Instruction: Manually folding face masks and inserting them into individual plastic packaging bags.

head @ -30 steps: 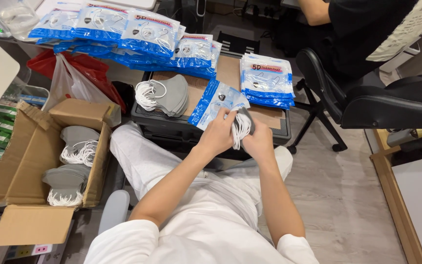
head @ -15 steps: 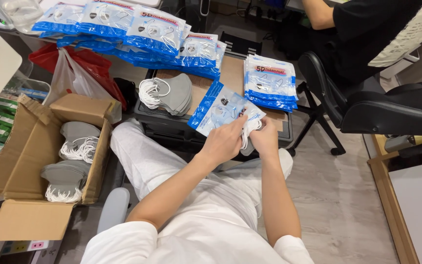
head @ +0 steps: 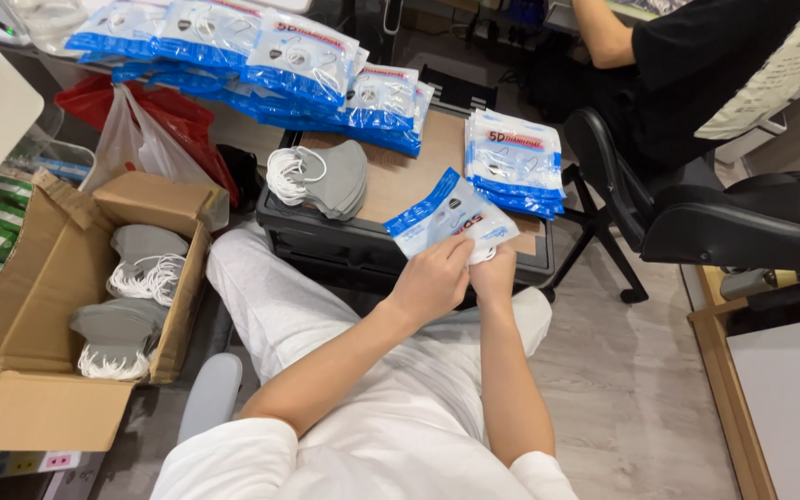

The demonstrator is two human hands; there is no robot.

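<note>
Both hands, left [head: 432,278] & right [head: 493,273], pinched together on the blue-white mask pouch [head: 446,218] at its 6 o'clock edge; prob. light, floppy, slick.

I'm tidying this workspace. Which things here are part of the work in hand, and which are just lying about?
In use: pouch held by left hand and right hand; loose masks; boxed masks; filled packs.

Lying about: red bag; office chair.

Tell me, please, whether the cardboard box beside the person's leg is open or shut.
Open: the cardboard box has its flaps spread outward, and stacks of grey masks with white ear loops show inside.
</note>
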